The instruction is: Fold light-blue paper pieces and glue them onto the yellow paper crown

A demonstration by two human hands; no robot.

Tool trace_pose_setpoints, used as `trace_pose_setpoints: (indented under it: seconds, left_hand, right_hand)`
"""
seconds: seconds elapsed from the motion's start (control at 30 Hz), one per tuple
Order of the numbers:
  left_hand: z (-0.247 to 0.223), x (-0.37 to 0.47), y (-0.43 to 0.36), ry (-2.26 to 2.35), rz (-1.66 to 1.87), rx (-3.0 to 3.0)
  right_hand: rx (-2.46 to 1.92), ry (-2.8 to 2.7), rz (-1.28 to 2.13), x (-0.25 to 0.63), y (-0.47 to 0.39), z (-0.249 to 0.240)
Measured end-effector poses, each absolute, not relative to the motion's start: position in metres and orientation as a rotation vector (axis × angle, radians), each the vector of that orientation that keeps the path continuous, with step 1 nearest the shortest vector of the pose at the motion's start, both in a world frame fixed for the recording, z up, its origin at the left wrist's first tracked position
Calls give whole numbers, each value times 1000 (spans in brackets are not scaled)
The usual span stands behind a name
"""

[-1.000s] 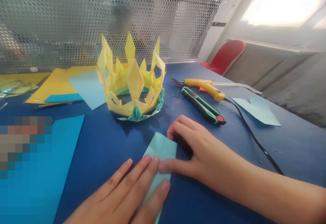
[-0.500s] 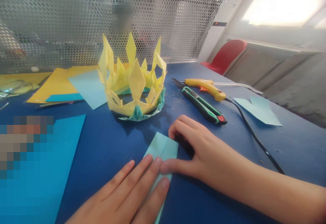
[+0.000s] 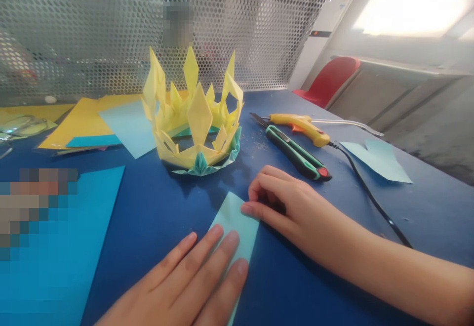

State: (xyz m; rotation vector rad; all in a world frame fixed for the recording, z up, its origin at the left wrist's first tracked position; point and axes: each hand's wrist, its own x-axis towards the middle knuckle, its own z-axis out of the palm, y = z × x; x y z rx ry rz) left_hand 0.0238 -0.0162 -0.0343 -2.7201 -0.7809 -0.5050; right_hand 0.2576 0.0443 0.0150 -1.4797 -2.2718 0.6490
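A pale blue-green folded paper strip [image 3: 237, 224] lies on the blue table, slanting away from me. My left hand [image 3: 181, 286] rests flat across its near part, fingers stretched and slightly apart, hiding much of the strip. At the far right edge of the paper, my right hand [image 3: 283, 202] is closed, its thumb tip on the paper and its fingers curled beside it. Just beyond the strip stands a yellow paper crown [image 3: 200, 116] with diamond-shaped points and a green folded trim [image 3: 202, 165] along its base.
To the right lie a green-black utility knife [image 3: 294, 153], blade out, a yellow glue gun [image 3: 301, 124] with its black cord [image 3: 365, 185], and a pale paper scrap [image 3: 377, 160]. Blue sheets [image 3: 99, 207] and yellow paper [image 3: 79, 121] are at left. Perforated metal [image 3: 111, 34] borders the back.
My right thumb has moved away from the left fingertips, up to the strip's far right edge. The crease that showed along the strip's far end is no longer visible. My left hand stays nearly still.
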Motion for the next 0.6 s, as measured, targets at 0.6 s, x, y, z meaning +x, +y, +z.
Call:
trace_pose_setpoints:
  seconds: [0.6]
  left_hand:
    - [-35,17,-19,-696,-292,-2633]
  right_hand:
    - [-1500,-2322,637,260,44,16]
